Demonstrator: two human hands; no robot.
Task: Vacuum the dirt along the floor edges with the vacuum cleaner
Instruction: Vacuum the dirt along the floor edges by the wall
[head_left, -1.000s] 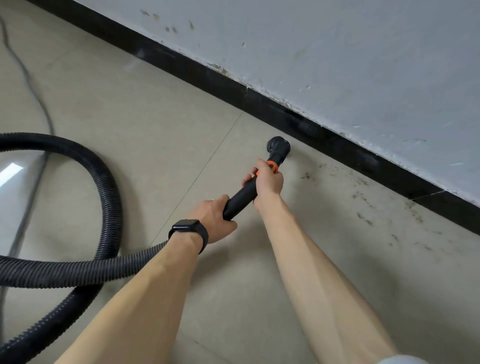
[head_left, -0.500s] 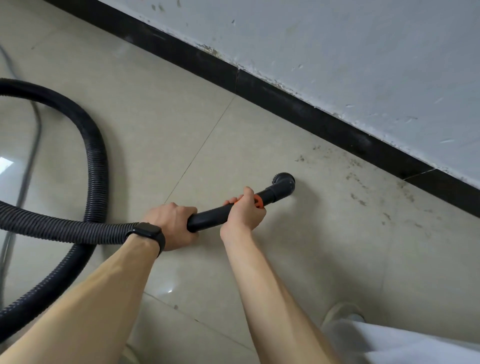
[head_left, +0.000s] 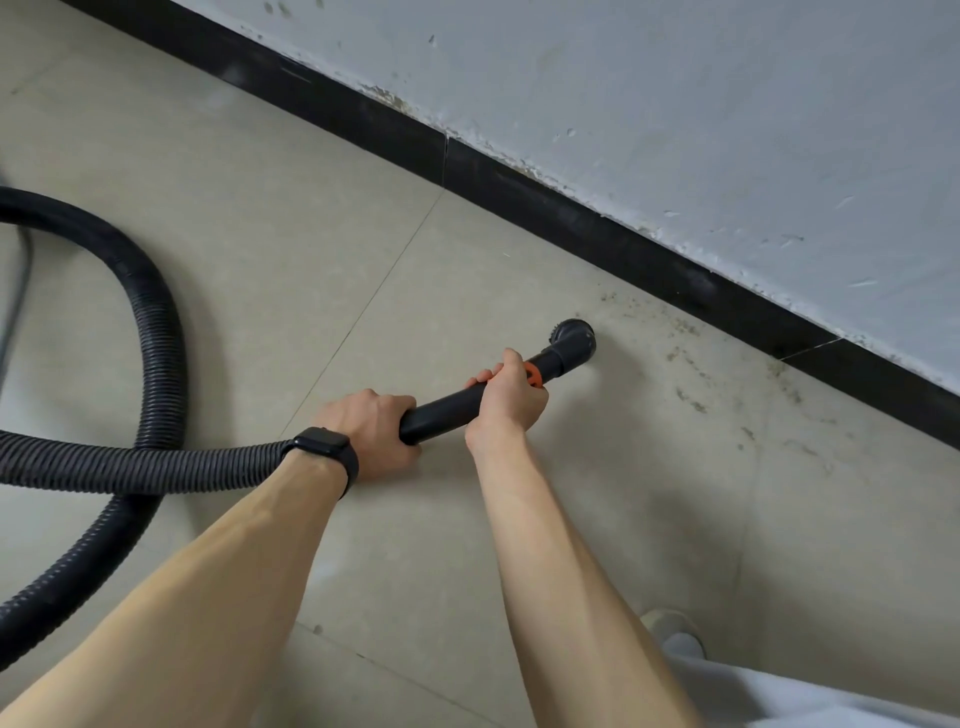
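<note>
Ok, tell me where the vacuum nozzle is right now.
In the head view the nozzle sits right of centre on the floor, just beyond the right hand, short of the black baseboard.

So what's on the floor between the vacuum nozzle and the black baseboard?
Head view: only floor tile dotted with dirt specks separates nozzle and baseboard.

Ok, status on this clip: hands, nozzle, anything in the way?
Left hand and right hand both grip the wand. Nozzle beside the dirt along the baseboard. Nothing blocks it.

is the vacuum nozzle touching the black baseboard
No, a strip of dirty floor separates the nozzle from the baseboard.
</note>
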